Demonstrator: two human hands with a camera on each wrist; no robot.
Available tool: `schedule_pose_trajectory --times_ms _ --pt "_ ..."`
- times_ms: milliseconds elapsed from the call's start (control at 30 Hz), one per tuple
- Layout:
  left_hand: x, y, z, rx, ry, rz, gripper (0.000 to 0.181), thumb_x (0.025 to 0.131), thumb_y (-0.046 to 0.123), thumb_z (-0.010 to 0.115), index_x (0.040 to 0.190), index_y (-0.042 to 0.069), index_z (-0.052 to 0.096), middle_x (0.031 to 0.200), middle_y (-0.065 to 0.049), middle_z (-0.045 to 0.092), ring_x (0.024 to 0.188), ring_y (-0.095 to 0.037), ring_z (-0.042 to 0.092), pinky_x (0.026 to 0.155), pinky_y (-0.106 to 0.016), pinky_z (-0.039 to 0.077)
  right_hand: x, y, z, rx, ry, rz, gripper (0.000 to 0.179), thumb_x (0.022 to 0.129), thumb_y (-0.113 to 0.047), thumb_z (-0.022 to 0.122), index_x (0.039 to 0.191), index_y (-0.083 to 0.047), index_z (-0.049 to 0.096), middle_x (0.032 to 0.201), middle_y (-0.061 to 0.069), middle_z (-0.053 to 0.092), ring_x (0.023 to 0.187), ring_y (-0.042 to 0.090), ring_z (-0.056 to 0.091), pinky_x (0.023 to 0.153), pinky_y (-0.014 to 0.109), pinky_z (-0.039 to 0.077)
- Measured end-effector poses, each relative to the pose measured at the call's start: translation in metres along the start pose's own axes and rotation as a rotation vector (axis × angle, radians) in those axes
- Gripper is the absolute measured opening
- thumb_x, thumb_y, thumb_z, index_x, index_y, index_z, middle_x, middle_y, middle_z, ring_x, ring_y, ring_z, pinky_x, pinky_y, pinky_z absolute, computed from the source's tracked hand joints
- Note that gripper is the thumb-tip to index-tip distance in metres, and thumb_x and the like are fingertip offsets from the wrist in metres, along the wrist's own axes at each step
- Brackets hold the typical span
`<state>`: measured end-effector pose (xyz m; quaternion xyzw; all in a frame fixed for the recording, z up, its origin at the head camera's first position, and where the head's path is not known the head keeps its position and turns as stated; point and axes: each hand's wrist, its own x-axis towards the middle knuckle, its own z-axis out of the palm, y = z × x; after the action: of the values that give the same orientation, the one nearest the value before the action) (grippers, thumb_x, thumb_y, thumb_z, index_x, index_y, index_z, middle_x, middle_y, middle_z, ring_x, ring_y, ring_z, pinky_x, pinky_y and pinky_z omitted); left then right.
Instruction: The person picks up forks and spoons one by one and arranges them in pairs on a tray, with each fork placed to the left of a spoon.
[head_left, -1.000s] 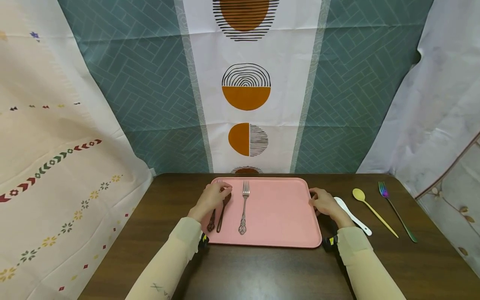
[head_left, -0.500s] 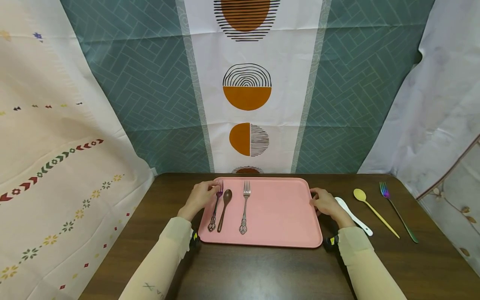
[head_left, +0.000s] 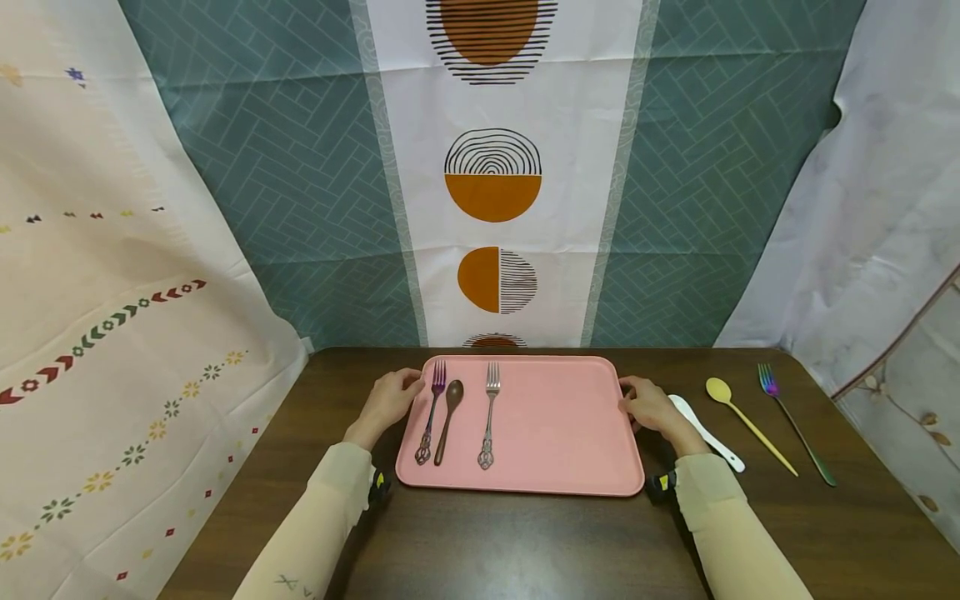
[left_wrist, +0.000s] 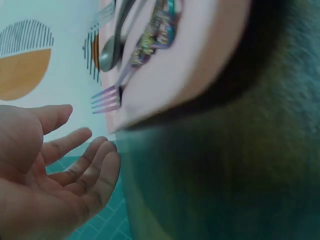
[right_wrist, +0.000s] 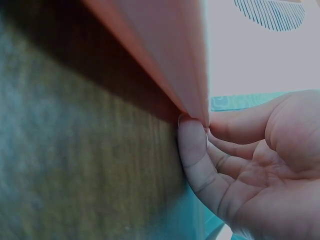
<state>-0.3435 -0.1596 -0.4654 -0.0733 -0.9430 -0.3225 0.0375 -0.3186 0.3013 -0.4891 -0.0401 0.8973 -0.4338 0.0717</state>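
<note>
A pink tray point(head_left: 555, 425) lies on the dark wooden table in the head view. On its left part are a purple-tined fork point(head_left: 433, 408) with an ornate handle, a dark brown spoon point(head_left: 449, 422) and a silver fork point(head_left: 488, 417). My left hand point(head_left: 388, 404) is just beyond the tray's left edge, holding nothing; in the left wrist view its fingers point(left_wrist: 102, 175) are loosely bent, with a gap to the rim. My right hand point(head_left: 652, 406) pinches the tray's right edge, thumb and a finger meeting at the rim in the right wrist view.
Right of the tray lie a white spoon point(head_left: 707, 433), partly behind my right hand, a yellow spoon point(head_left: 750, 425) and a rainbow-coloured fork point(head_left: 795, 425). Patterned cloths point(head_left: 300, 167) hang behind the table point(head_left: 525, 542) and along both sides.
My left hand has moved left from above the fork and brown spoon to outside the tray's left edge, uncovering both. My right hand stays at the right edge.
</note>
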Motion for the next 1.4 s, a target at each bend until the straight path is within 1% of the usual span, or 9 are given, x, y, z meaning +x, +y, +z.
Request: schedule_pose_trajectory --times_ms 133,233,400,600,800,900,1000,1233,1400 --pt "-0.002 -0.003 0.002 0.005 -0.025 -0.044 0.047 0.108 0.023 0.057 0.145 -0.006 0.054 0.138 -0.027 0.061 0.126 -0.044 0.059 0.104 -0.057 0.047 0.0 0.0 0.0 0.004 0.002 0.0 0.055 0.097 0.002 0.053 0.147 0.02 0.036 0.095 0.021 0.06 0.066 0.019 0.066 0.058 0.037 0.059" --pt "-0.003 -0.004 0.003 -0.004 -0.038 -0.065 0.051 0.108 0.024 0.056 0.148 -0.007 0.05 0.139 -0.029 0.06 0.126 -0.044 0.059 0.103 -0.057 0.048 0.0 0.001 0.0 0.009 0.0 -0.005 0.055 0.097 0.002 0.052 0.147 0.02 0.036 0.095 0.022 0.06 0.065 0.02 0.067 0.058 0.038 0.059" --pt "-0.003 -0.006 0.008 -0.036 -0.058 -0.098 0.052 0.108 0.025 0.056 0.147 -0.008 0.05 0.14 -0.03 0.059 0.125 -0.044 0.06 0.102 -0.056 0.051 0.001 0.003 0.0 0.022 -0.005 0.003 0.055 0.097 0.002 0.051 0.147 0.02 0.035 0.094 0.022 0.06 0.065 0.02 0.067 0.059 0.039 0.06" --pt "-0.002 -0.008 0.015 -0.067 -0.051 -0.123 0.047 0.107 0.023 0.056 0.141 -0.009 0.056 0.136 -0.03 0.061 0.121 -0.044 0.063 0.1 -0.055 0.052 0.0 0.001 -0.001 0.01 -0.005 0.01 0.055 0.098 0.001 0.052 0.147 0.019 0.036 0.094 0.021 0.06 0.066 0.02 0.066 0.059 0.038 0.059" --pt "0.001 -0.011 0.02 -0.082 -0.039 -0.111 0.04 0.105 0.015 0.057 0.135 -0.01 0.062 0.126 -0.027 0.068 0.111 -0.039 0.067 0.097 -0.051 0.054 -0.001 0.0 -0.001 0.02 0.001 0.006 0.055 0.098 0.002 0.053 0.147 0.019 0.036 0.095 0.022 0.06 0.067 0.021 0.066 0.059 0.038 0.06" --pt "-0.002 -0.017 0.02 -0.076 -0.034 -0.088 0.037 0.103 0.01 0.057 0.134 -0.011 0.063 0.121 -0.026 0.069 0.105 -0.036 0.067 0.094 -0.051 0.055 -0.002 0.001 0.001 0.032 -0.01 0.002 0.054 0.098 0.002 0.051 0.147 0.02 0.036 0.094 0.021 0.059 0.066 0.021 0.066 0.06 0.039 0.06" --pt "-0.003 -0.022 0.017 -0.084 -0.047 -0.066 0.037 0.103 0.007 0.057 0.135 -0.01 0.063 0.12 -0.025 0.07 0.102 -0.034 0.066 0.093 -0.05 0.055 -0.001 0.001 0.003 0.036 -0.007 -0.003 0.054 0.097 0.003 0.051 0.146 0.02 0.036 0.092 0.02 0.059 0.065 0.021 0.066 0.059 0.039 0.06" --pt "-0.003 -0.031 0.014 -0.133 -0.079 -0.06 0.038 0.102 0.008 0.06 0.137 -0.007 0.063 0.119 -0.021 0.071 0.103 -0.031 0.066 0.092 -0.048 0.056 0.0 0.002 0.005 0.016 0.008 -0.003 0.053 0.098 0.001 0.054 0.145 0.019 0.038 0.092 0.018 0.059 0.066 0.02 0.065 0.058 0.037 0.059" --pt "-0.004 -0.035 0.012 -0.175 -0.111 -0.036 0.041 0.099 0.007 0.064 0.137 -0.008 0.062 0.113 -0.016 0.071 0.105 -0.031 0.066 0.093 -0.048 0.055 -0.003 0.001 0.004 0.026 0.011 -0.006 0.054 0.097 0.002 0.055 0.145 0.02 0.038 0.091 0.018 0.059 0.065 0.021 0.065 0.057 0.038 0.059"
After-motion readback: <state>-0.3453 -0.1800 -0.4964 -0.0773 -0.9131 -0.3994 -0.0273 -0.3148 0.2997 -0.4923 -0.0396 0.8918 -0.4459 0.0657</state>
